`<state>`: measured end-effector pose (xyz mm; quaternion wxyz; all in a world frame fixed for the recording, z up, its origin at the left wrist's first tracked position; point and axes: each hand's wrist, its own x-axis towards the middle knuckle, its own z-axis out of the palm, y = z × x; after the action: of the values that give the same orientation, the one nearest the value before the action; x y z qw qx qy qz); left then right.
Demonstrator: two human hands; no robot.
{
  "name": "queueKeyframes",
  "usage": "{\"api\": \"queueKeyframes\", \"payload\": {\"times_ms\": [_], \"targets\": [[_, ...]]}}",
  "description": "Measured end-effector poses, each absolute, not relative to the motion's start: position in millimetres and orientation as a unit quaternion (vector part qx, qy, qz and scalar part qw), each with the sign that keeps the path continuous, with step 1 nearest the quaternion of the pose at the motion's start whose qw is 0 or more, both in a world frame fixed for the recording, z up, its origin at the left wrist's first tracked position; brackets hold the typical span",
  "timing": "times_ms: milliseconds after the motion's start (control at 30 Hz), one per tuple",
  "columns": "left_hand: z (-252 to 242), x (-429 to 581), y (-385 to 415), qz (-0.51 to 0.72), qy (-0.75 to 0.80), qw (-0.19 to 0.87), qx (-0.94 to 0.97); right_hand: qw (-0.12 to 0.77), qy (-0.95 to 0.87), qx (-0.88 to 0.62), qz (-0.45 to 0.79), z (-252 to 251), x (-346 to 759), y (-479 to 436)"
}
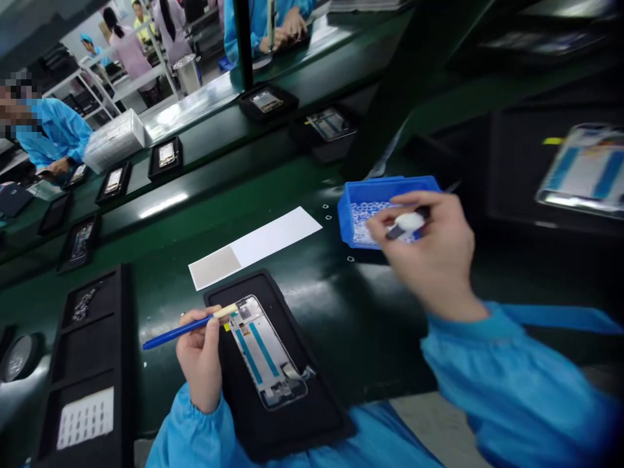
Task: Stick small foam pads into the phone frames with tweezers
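Dark green conveyor bench [341, 312] fills the view, with a second line of black trays beyond it at 11 o'clock and people in blue smocks working further back.

Left hand [202, 357], at 7 o'clock, is closed around a blue pen-like stick [180, 329]. The stick's pale tip touches the top left corner of a phone frame [266, 354]. The frame lies face up in a black tray [277, 370] at 6 o'clock, long axis tilted toward 11 o'clock; two blue strips run down its inner face.

Right hand [433, 253], at 3 o'clock, is closed in a pinch on a short tool with a white body and dark tip [404, 225]. The tip sits over the near rim of a blue bin [377, 195] at 1 o'clock. The bin holds many small pale parts; I cannot tell whether the tip touches them.

White sheet with a grey end [258, 246] lies flat on the bench between tray and bin, at 12 o'clock from the tray. Long black compartment tray [90, 364] sits at 8 o'clock, with a white gridded card [85, 418] in its near compartment. A blurred tray with another phone frame [585, 166] shows at 2 o'clock.
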<state>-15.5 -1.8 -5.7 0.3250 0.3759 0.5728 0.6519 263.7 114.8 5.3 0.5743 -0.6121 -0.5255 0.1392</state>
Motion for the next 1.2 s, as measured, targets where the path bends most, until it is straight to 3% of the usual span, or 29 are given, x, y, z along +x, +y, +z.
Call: {"api": "queueKeyframes", "payload": {"times_ms": [100, 167, 267, 367, 533, 833, 1200], "targets": [[-4, -18, -1, 0.636, 0.579, 0.300, 0.413, 0.440, -0.603, -0.662, 0.071, 3, 305, 137], [-2, -18, 1, 0.614, 0.593, 0.279, 0.439, 0.397, -0.647, -0.649, 0.045, 2, 307, 138], [-1, -19, 3, 0.564, 0.623, 0.251, 0.481, 0.435, -0.658, -0.614, 0.043, -1, 277, 123], [-3, -23, 6, 0.496, 0.649, 0.232, 0.528, 0.466, -0.713, -0.504, 0.141, -8, 228, 103], [-4, -27, 14, 0.396, 0.668, 0.187, 0.602, 0.369, -0.819, -0.363, 0.247, -27, 170, 89], [-2, -24, 21, 0.340, 0.644, 0.154, 0.668, 0.311, -0.827, -0.342, 0.321, -37, 167, 87], [1, -18, 23, 0.316, 0.634, 0.141, 0.691, 0.295, -0.831, -0.349, 0.317, -35, 169, 85]]}}
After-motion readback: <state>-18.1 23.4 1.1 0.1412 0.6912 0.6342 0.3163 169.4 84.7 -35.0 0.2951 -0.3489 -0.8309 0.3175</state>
